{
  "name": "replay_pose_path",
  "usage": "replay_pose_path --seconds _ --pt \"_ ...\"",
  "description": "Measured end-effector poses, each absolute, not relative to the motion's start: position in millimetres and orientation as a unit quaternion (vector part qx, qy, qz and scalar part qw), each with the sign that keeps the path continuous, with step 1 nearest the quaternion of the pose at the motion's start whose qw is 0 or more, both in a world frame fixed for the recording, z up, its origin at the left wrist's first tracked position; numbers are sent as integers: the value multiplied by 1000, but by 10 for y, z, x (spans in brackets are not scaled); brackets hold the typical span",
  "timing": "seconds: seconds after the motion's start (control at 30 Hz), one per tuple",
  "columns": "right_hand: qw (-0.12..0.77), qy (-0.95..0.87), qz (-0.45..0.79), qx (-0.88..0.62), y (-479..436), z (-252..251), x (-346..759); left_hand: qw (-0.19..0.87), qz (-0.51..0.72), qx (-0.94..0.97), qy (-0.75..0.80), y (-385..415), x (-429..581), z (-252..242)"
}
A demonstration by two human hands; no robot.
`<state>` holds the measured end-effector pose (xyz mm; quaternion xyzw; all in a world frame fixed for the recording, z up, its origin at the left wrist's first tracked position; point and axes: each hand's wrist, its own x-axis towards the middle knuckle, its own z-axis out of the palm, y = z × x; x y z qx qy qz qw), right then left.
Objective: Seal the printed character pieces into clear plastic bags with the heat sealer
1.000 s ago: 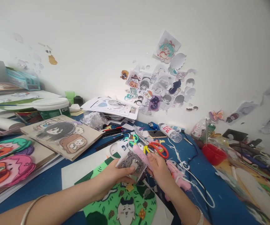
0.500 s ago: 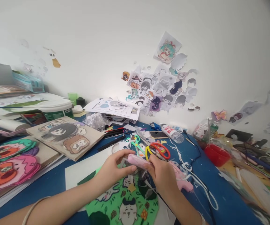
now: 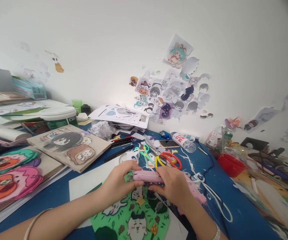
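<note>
Both hands hold a pink, rounded, bar-shaped object (image 3: 147,176) with a line along its edge; its exact kind is unclear. The thumb and fingers of my left hand (image 3: 117,180) pinch its left end. Around the right end closes my right hand (image 3: 175,186), which hides part of it. Beneath them lies a green sheet (image 3: 116,221) with cartoon animals, flowers and grass marks, resting on white paper (image 3: 84,186). A small yellow square (image 3: 141,201) sits on the green sheet. More pink material (image 3: 197,193) shows beside my right wrist.
Beyond my hands lie red-handled scissors (image 3: 175,160), green-handled scissors (image 3: 146,150), a phone (image 3: 169,144) and a plastic bottle (image 3: 183,142). White cord (image 3: 217,196) loops at right near a red container (image 3: 231,165). Boards with cut-out figures (image 3: 70,146) and a white-lidded tub (image 3: 57,116) stand at left.
The pink object has turned from a slanted position to nearly level, showing more of its long edge. My right hand has shifted its hold, its fingers now over the top.
</note>
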<state>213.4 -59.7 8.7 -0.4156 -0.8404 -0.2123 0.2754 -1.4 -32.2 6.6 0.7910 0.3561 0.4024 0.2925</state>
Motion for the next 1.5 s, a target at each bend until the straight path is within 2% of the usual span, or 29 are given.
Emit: replay_pose_path --seconds 0.23,0.33,0.47,0.63,0.77,0.9,1.0,1.27,1.5 --pt "240 -851 -219 -412 -565 73 2193 141 424 877 177 -287 -74 5" --pt "227 -856 -237 -400 -554 66 2209 120 420 885 160 -280 -74 0" --pt "254 -853 -223 -399 -573 32 2179 114 430 878 175 -284 -66 18" --pt "302 -830 -99 -459 -600 49 2161 170 457 824 289 -314 -54 83" --pt "347 -794 47 -496 -604 144 2194 308 460 735 391 -238 -35 95" --pt "391 -772 193 -463 -619 202 2192 528 386 699 289 -211 44 61" --pt "402 -747 299 -437 -630 184 2179 604 362 665 250 -291 106 53" --pt "400 -679 476 -390 -649 147 2133 558 373 677 302 -385 100 82" --pt "441 -648 475 -399 -653 124 2098 508 370 691 357 -417 78 118"
